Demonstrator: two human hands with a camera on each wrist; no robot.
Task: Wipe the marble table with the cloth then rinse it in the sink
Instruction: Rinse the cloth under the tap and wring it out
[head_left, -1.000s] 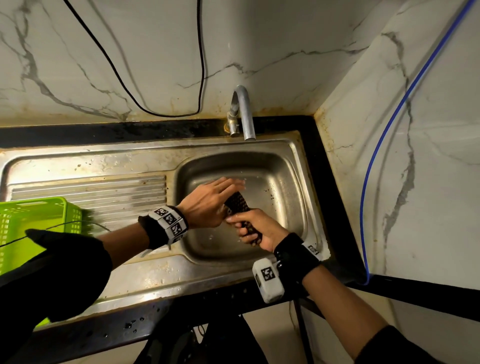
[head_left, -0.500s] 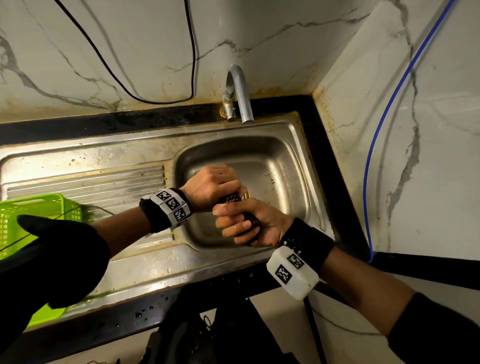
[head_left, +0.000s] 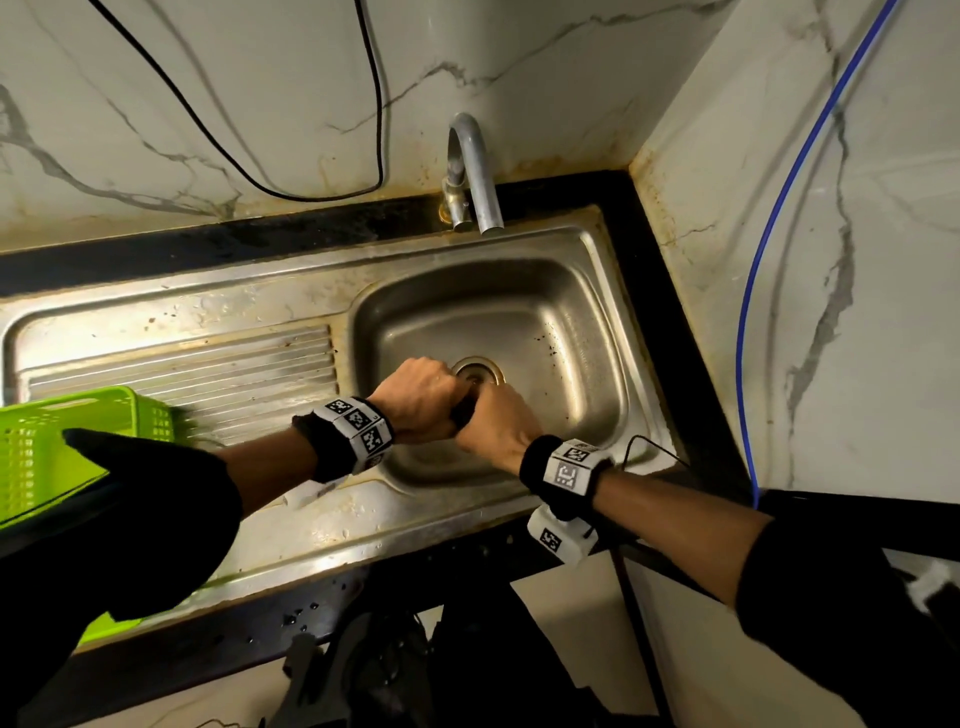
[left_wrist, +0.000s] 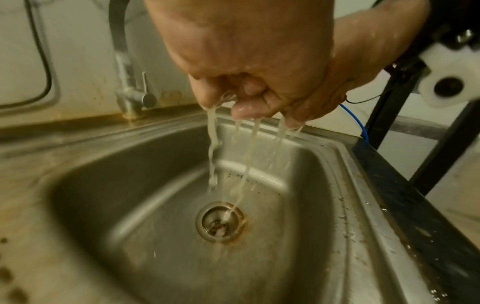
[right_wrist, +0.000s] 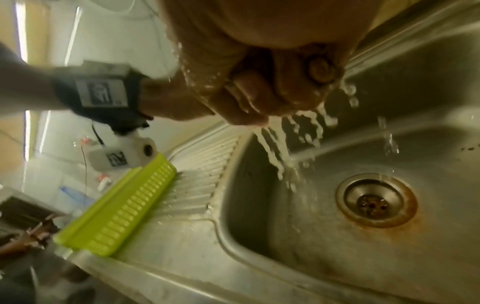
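Note:
The dark cloth shows only as a sliver between my two fists, which meet above the steel sink. My left hand grips one end and my right hand grips the other. In the left wrist view the left hand is clenched. Cloudy water runs from it down to the drain. In the right wrist view the right hand is also a tight fist with water streaming off it. The cloth is hidden inside the fists in both wrist views.
A curved metal tap stands behind the basin. A green plastic basket sits on the ribbed drainboard to the left. Marble walls close the back and right, with a black cable and a blue cable.
My left hand, with fingers laid flat on the cloth a second ago, has curled round it. Both fists have closed together over the drain.

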